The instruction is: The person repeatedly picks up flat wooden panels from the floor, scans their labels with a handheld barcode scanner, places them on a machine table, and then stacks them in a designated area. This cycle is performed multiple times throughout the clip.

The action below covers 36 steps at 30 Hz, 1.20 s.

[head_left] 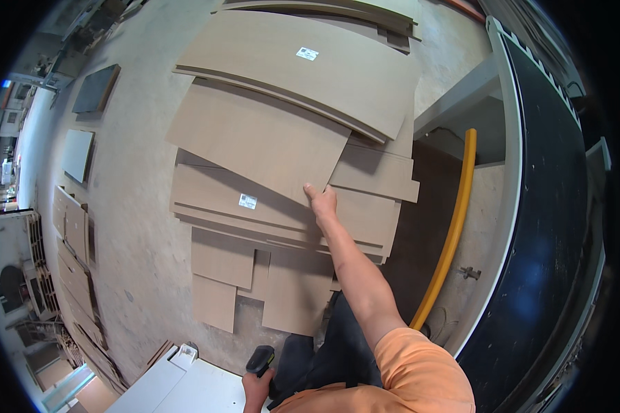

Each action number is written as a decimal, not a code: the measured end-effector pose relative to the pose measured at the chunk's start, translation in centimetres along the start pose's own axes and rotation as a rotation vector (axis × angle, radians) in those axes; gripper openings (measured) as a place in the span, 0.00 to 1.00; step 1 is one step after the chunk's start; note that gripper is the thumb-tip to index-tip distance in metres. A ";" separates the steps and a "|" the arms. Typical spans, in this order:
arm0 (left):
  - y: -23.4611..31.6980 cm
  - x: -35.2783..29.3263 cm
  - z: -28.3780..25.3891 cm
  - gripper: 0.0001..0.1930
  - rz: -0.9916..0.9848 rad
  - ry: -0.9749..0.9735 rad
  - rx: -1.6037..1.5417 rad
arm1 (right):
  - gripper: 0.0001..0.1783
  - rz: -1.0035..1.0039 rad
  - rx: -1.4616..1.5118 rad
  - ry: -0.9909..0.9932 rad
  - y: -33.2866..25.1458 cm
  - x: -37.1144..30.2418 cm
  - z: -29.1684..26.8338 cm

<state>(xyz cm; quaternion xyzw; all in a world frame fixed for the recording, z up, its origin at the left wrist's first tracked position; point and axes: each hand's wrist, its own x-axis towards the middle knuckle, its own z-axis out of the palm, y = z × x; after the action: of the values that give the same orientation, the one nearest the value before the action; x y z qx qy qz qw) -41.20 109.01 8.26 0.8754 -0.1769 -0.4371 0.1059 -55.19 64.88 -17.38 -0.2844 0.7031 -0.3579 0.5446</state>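
Observation:
My right hand (322,202) reaches forward, its thumb on top of the near right corner of a tan board (262,141). That board lies askew over the stack, its corner pinched in my fingers. Just in front is another board (213,182) with a small white label (247,201). Farther off lies a larger board (351,76), also with a white label (307,53). Low in the view, close to my body, my left hand (256,391) is wrapped round the grip of a black handheld scanner (260,359).
Smaller boards (222,258) lie nearer my legs. A yellow curved rail (455,234) and a long machine with a black bed (541,206) run along the right. At lower left is a white work surface (186,385). More panels (78,155) stand along the left floor.

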 end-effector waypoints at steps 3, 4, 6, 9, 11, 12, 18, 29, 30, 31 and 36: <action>-2.0 0.0 -0.1 0.17 -0.038 -0.036 -0.020 | 0.25 0.026 0.051 0.007 2.9 -4.9 0.0; -2.6 -0.1 -0.2 0.17 -0.058 -0.052 -0.011 | 0.25 0.044 0.045 0.016 4.2 -6.2 -0.3; -3.8 -0.2 -0.4 0.17 -0.023 -0.060 -0.028 | 0.25 0.060 0.041 0.019 6.8 -8.3 -1.4; -5.3 0.1 -0.9 0.16 -0.027 -0.064 -0.019 | 0.29 0.183 -0.060 0.055 10.0 -10.3 -3.4; -6.0 0.5 -1.4 0.16 -0.035 -0.055 0.006 | 0.32 0.243 -0.128 0.062 11.9 -12.1 -5.3; -6.2 0.7 -1.7 0.16 -0.050 -0.064 -0.012 | 0.32 0.220 -0.168 0.066 12.8 -13.0 -6.1; -5.2 1.6 -2.7 0.14 0.020 -0.109 0.145 | 0.33 0.285 -0.334 0.036 15.1 -16.6 -8.4; 4.0 6.1 2.8 0.18 0.216 -0.214 0.121 | 0.36 -0.149 -0.759 0.608 0.8 -10.4 -22.3; 5.5 6.7 4.0 0.18 0.289 -0.214 0.105 | 0.41 -0.056 -0.707 0.488 0.6 -8.4 -23.1; 7.1 7.7 5.1 0.18 0.322 -0.249 0.130 | 0.41 0.016 -0.623 0.411 0.7 -6.6 -23.4; 14.6 10.9 10.3 0.17 0.360 -0.339 0.013 | 0.39 0.065 -0.513 0.334 1.9 -5.8 -24.5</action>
<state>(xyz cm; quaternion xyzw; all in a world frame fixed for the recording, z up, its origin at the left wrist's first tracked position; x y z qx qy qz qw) -46.56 90.95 -0.87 0.7445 -0.3482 -0.5508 0.1454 -77.55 75.32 -11.97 -0.3270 0.8592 -0.1931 0.3430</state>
